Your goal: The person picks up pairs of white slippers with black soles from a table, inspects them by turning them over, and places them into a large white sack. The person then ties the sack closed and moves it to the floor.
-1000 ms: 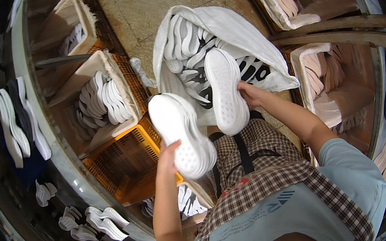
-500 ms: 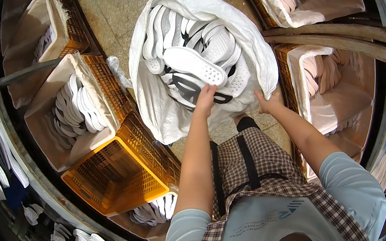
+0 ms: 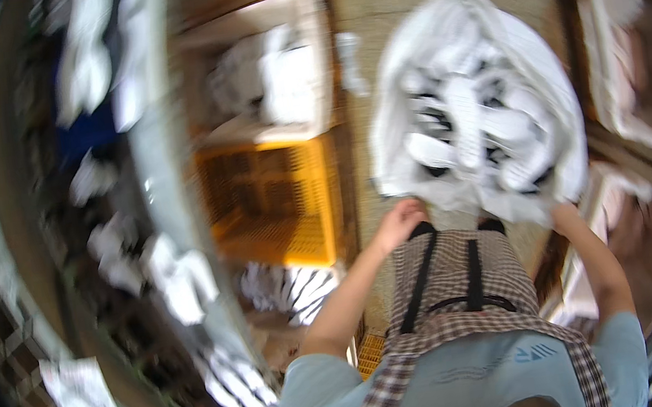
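A large white woven sack (image 3: 553,83) stands open on the floor in front of me, its rim folded outward. White shoe soles or clog-like shoes (image 3: 464,115), some with black parts, fill it in a loose heap. My left hand (image 3: 403,222) is at the sack's near left edge, its fingers curled against the material. At the near right edge, my right hand (image 3: 565,217) is closed on the sack's rim, its fingertips partly hidden. Motion blur softens the hands and the shoes.
To the left stand a lined crate (image 3: 199,80) of white soles, a yellow plastic crate (image 3: 325,195) and another batch of striped soles (image 3: 288,291). Beyond them runs a curved metal rail (image 3: 157,143), with white soles (image 3: 179,276) past it. Lined bins (image 3: 617,194) line the right.
My left hand has let go of a white shoe and moved from the heap to the sack's near left edge. My right hand stays at the rim. The view has swung left.
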`<act>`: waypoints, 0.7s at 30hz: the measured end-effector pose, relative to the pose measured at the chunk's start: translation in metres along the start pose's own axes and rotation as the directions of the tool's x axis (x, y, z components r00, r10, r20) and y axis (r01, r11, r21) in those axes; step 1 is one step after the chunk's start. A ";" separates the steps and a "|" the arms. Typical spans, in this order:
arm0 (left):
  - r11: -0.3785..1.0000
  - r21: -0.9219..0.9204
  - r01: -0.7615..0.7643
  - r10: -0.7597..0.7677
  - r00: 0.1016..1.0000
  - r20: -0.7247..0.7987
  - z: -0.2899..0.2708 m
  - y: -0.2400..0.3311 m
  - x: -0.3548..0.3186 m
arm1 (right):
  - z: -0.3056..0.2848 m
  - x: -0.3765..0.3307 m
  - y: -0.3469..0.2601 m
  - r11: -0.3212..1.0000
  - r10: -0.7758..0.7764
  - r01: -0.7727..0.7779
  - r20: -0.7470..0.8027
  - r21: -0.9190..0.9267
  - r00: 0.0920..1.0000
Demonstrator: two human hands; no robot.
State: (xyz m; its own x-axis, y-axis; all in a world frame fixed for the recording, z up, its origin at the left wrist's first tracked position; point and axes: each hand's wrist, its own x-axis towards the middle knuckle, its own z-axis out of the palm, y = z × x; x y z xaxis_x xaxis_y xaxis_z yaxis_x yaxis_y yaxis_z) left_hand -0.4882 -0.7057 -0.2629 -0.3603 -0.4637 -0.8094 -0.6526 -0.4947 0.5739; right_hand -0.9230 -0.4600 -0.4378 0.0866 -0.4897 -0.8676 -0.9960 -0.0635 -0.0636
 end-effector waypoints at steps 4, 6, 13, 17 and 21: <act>0.910 -0.315 -0.267 0.253 0.964 -0.087 -0.046 0.069 -0.133 | -0.066 -0.053 0.068 0.992 0.115 -0.105 0.156 -0.073 0.981; 0.762 -0.264 -0.591 0.517 0.801 -0.301 -0.072 0.095 -0.204 | -0.097 -0.067 0.081 0.917 0.250 -0.320 0.281 0.239 0.927; 0.508 0.117 -0.854 0.158 -0.041 -0.987 -0.267 0.053 -0.375 | -0.229 -0.061 -0.031 0.840 0.074 0.182 -0.441 0.511 0.894; 0.482 -0.133 -0.866 -0.269 -0.002 -0.963 -0.404 -0.035 -0.382 | -0.276 -0.045 -0.126 0.728 -0.081 0.374 -0.469 0.575 0.879; 0.341 -0.307 -0.888 -0.436 0.140 -0.889 -0.495 -0.097 -0.353 | -0.296 -0.059 -0.175 0.759 -0.173 0.335 -0.324 0.559 0.930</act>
State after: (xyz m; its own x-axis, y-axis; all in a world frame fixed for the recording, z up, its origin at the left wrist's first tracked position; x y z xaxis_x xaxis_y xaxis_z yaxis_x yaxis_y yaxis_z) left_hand 0.0327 -0.8578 0.0286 0.8266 -0.5028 -0.2527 0.3021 0.0176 0.9531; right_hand -0.7469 -0.6773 -0.2298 0.2602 -0.7264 -0.6361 -0.7398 0.2733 -0.6148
